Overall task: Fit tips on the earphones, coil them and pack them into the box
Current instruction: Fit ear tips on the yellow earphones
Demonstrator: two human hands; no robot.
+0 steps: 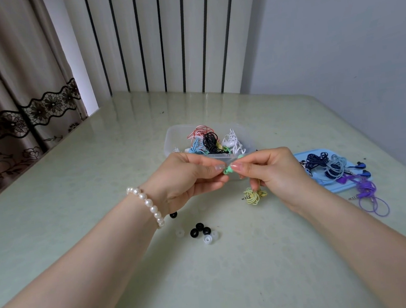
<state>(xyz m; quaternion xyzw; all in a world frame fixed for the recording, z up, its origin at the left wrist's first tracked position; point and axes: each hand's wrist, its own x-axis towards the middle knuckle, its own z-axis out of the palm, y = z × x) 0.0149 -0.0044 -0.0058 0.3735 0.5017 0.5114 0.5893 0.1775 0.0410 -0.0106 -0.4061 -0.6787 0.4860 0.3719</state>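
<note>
Both hands meet above the table (76, 179), just in front of the clear box (171, 142). The left hand (187, 179) and right hand (269, 170) each pinch a green earbud (228, 170) between thumb and forefinger; the other fingers are curled. Fingertips cover most of the earbud, so whether a tip is fitted cannot be told. Its yellow-green coiled cable (254, 195) hangs below the right hand, plug showing. The box holds coiled earphones, partly hidden behind the hands. Loose black and clear ear tips (200, 231) lie near the left wrist. More earphones rest on a blue lid (322, 180) at right.
</note>
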